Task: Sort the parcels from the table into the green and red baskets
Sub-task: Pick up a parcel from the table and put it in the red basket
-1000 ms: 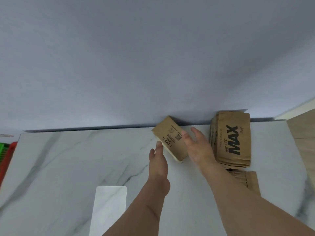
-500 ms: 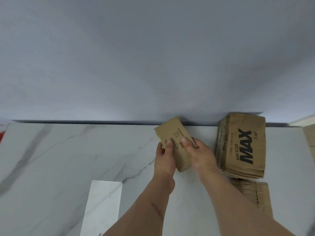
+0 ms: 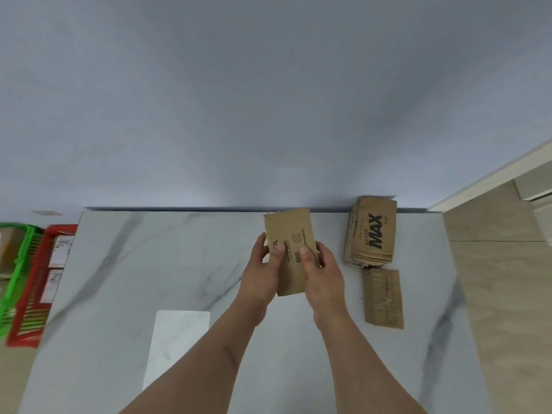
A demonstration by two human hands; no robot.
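Note:
A brown paper parcel [image 3: 291,234] with black print is held above the white marble table [image 3: 149,264]. My left hand [image 3: 260,273] grips its left edge with the thumb on top. My right hand [image 3: 322,276] grips its right side, thumb on the printed face. A stack of brown parcels marked MAX [image 3: 372,234] stands at the table's back right, and another brown parcel [image 3: 383,297] lies flat in front of it. Left of the table are the red basket [image 3: 33,294], holding labelled parcels, and the green basket [image 3: 12,282] beyond it.
A white rectangular sheet [image 3: 176,345] lies on the table near the front, left of my arms. A grey wall runs behind the table. Beige floor [image 3: 501,294] and a white skirting board show at the right.
My left hand has closed on the parcel and both hands have turned it straighter and drawn it nearer. The view shifted, bringing the baskets into sight at the left.

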